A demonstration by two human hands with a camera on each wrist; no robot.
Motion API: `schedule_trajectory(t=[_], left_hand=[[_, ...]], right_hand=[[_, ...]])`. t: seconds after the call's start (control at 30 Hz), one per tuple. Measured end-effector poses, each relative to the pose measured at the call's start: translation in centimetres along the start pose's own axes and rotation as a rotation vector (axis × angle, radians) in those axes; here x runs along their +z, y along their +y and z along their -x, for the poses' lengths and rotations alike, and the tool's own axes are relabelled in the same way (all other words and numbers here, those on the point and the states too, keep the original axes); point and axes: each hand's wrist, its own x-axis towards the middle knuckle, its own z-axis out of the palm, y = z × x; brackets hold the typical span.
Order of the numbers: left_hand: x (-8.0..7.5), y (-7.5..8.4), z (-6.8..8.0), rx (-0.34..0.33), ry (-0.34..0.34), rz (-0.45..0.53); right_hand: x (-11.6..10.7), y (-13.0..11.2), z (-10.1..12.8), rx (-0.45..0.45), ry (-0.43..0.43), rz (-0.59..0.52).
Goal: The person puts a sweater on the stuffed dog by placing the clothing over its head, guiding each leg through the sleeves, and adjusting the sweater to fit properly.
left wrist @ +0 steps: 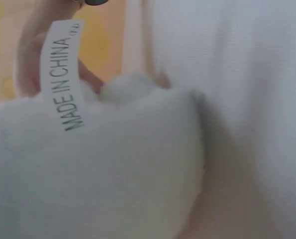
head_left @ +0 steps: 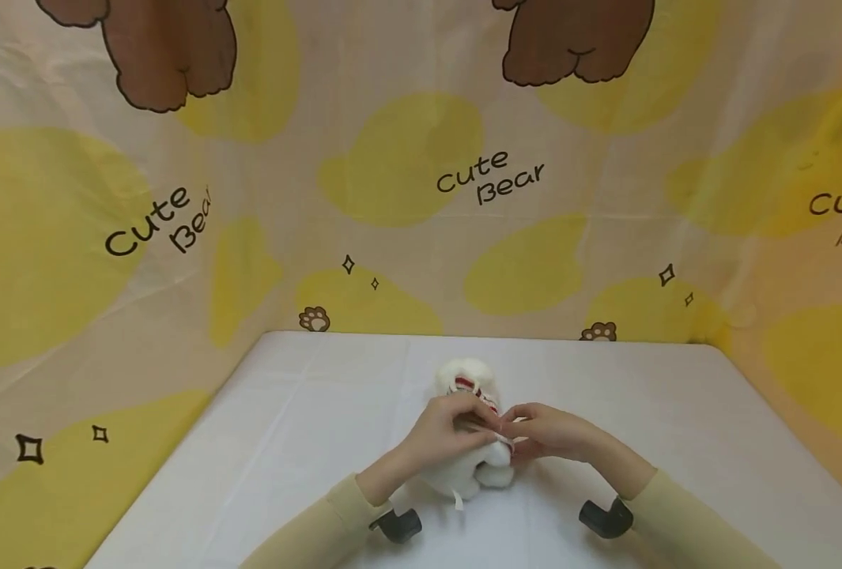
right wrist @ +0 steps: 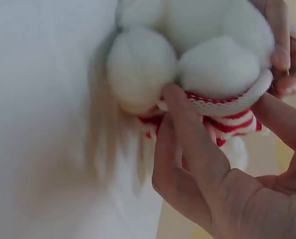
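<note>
left hand [head_left: 443, 431]: fingers curled, pinching, palm down, met the right at mid-tabletop | right hand [head_left: 547, 431]: fingers [right wrist: 187, 134] bent, thumb and forefinger pinched, fingertips touching the left's | forearms: both in beige sleeves, angled inward from the near edge, wrists raised slightly

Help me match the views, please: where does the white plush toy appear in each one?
Head: white plush toy at centre bottom, between both hands.
Left wrist: it fills the lower left.
Right wrist: top centre.
Shared landmark: the white tablecloth beneath it.
</note>
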Motion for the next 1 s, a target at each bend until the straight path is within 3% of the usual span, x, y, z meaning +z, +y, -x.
schedule_trajectory(t=[0.1,0.33,0.47,0.6,0.67,0.8,0.9,1.0], left_hand=[[0.3,0.2,-0.2,-0.022,0.045,0.075],[1.1,1.4,-0.3,-0.110,0.175,0.140],[2.1,1.1,-0.7,-0.148,0.178,0.217],[2.4,0.0,-0.4,-0.169,0.178,0.270],[2.0,-0.5,0.1,-0.147,0.199,0.245],[0.3,-0.7,1.1,-0.103,0.277,0.016],[-0.7,-0.5,1.7,-0.182,0.277,-0.120],[-0.8,-0.2,2.1,-0.289,0.222,-0.117]], right_hand=[[-0.1,-0.2,-0.3,-0.016,-0.016,-0.053],[-0.8,-0.5,-0.8,-0.046,0.110,-0.006],[-1.3,-0.6,-1.0,-0.029,0.209,0.011],[-1.7,-0.3,-1.0,-0.023,0.246,0.018],[-1.8,-0.2,-0.9,-0.026,0.250,0.022],[-1.8,0.0,-0.6,-0.051,0.282,0.076],[-1.7,0.0,-0.4,-0.095,0.324,0.147],[-1.5,-0.3,-0.1,-0.177,0.412,0.257]])
